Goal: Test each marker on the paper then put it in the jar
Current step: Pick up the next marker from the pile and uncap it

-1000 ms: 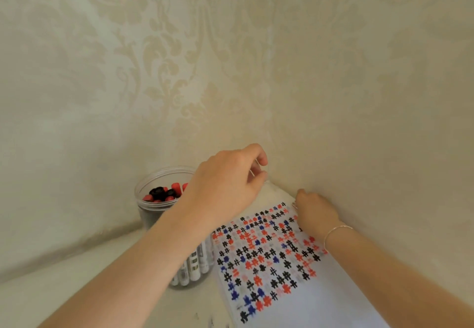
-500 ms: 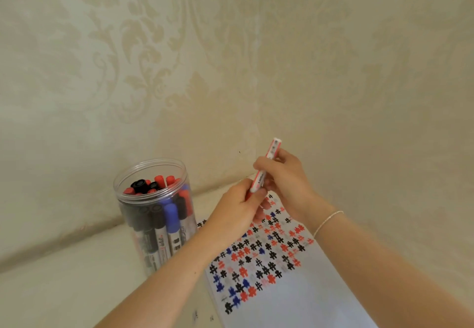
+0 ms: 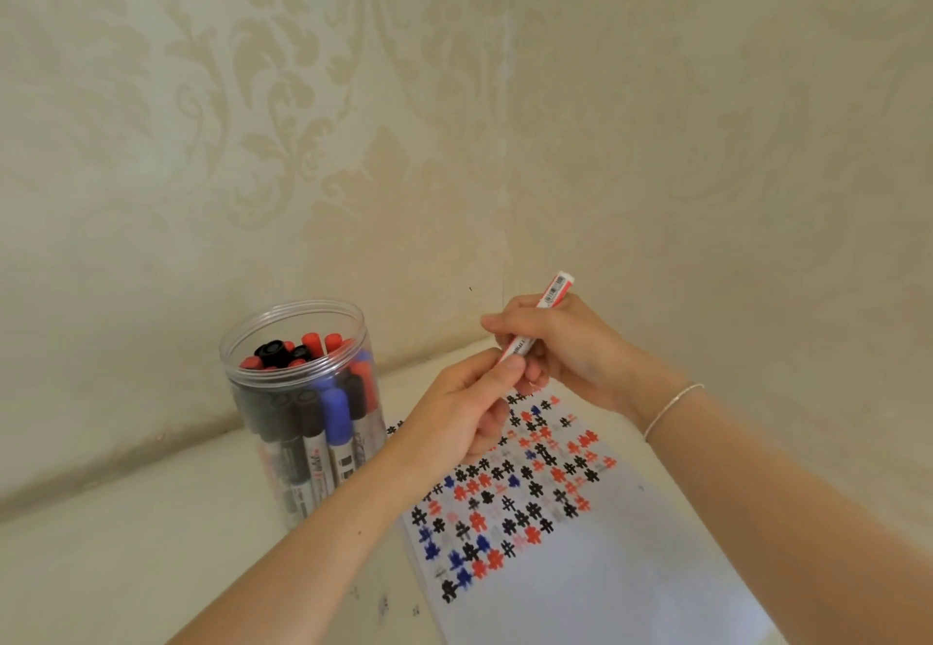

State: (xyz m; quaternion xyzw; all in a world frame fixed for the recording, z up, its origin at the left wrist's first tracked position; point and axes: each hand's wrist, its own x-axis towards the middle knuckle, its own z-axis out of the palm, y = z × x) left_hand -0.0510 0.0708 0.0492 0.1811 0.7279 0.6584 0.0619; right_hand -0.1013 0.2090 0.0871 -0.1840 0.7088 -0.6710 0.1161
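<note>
On the pale counter nearest the camera lies a white sheet of paper covered in black, red and blue hash marks. Above its far end, both hands hold a red-and-white marker tilted upward: left hand fingers pinch its lower end, right hand fingers curl round the barrel. Left of them, beside the paper, stands a clear plastic jar full of markers.

Marker lower end hidden inside both hands.
</note>
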